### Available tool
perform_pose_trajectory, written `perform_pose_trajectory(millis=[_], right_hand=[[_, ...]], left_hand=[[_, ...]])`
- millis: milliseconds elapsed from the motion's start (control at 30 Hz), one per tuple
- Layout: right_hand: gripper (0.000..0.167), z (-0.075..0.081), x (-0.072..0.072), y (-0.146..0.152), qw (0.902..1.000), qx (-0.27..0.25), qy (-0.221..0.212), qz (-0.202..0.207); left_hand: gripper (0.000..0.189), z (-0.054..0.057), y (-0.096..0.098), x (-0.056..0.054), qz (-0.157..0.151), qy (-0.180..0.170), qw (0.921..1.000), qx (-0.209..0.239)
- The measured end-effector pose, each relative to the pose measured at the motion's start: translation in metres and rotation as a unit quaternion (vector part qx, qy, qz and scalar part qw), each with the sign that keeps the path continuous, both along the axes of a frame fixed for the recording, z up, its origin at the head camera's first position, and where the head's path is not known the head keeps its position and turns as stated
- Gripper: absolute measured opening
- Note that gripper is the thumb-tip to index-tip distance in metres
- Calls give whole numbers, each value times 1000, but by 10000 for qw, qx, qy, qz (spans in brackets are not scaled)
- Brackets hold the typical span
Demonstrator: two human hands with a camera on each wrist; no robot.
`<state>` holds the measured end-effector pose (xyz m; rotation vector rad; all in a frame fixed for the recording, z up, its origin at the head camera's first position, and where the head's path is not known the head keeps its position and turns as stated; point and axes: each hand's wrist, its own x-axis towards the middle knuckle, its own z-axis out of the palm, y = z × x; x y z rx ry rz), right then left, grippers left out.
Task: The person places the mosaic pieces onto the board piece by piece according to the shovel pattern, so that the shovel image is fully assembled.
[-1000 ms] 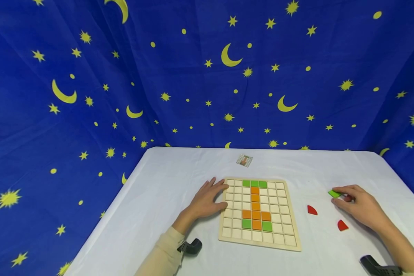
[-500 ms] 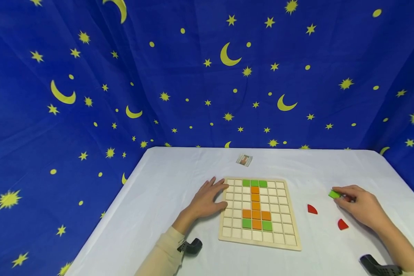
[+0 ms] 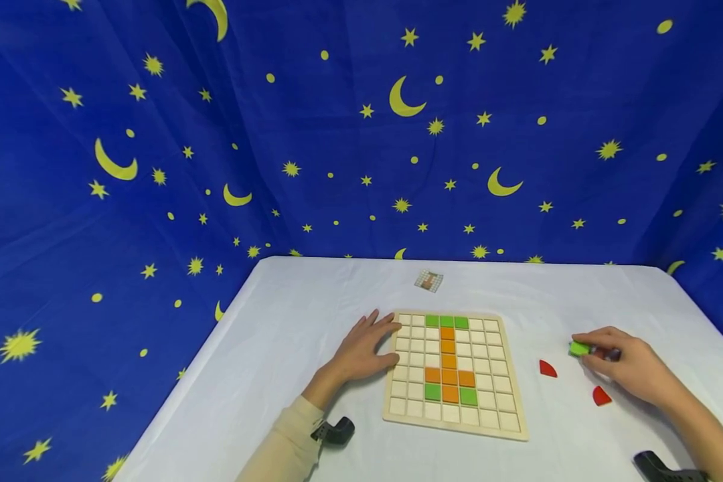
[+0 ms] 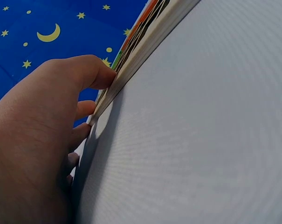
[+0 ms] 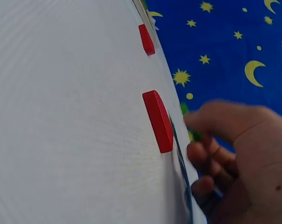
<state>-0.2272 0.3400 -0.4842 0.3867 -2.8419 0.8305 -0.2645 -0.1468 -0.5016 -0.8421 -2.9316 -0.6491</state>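
Observation:
My left hand [image 3: 361,351] rests at the left edge of a wooden grid board [image 3: 452,426], its thumb and fingertips touching the rim. Orange squares [image 3: 449,361] and green squares [image 3: 447,321] sit in some of the cells. To the right of the board, my right hand [image 3: 626,365] pinches a green tile [image 3: 579,349] between thumb and fingers. In the right wrist view the fingers hide most of that tile. Between board and right hand lies a red quarter-round piece [image 3: 547,369]; a second red quarter-round piece [image 3: 601,396] is nearer my right wrist.
A small card [image 3: 429,281] printed with a grid pattern lies behind the board. White cloth [image 3: 313,294] covers the table, and a blue curtain [image 3: 337,134] with moons and stars stands behind it. Black wrist mounts [image 3: 337,432] sit on both forearms.
My right hand has shifted slightly left and nearer me with the green tile, which has turned a little between the fingers. My left hand and the board stay in place.

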Motion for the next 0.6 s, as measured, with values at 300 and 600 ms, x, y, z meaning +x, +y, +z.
perform_pose_trajectory(millis=[300, 600], right_hand=[[33, 10, 5, -17, 9988, -297, -14, 400], [30, 13, 9, -33, 9967, -401, 99, 699]], left_hand=[[64, -1, 0, 0, 49, 0, 10000, -11], [64, 0, 1, 1, -3, 16, 10000, 31]])
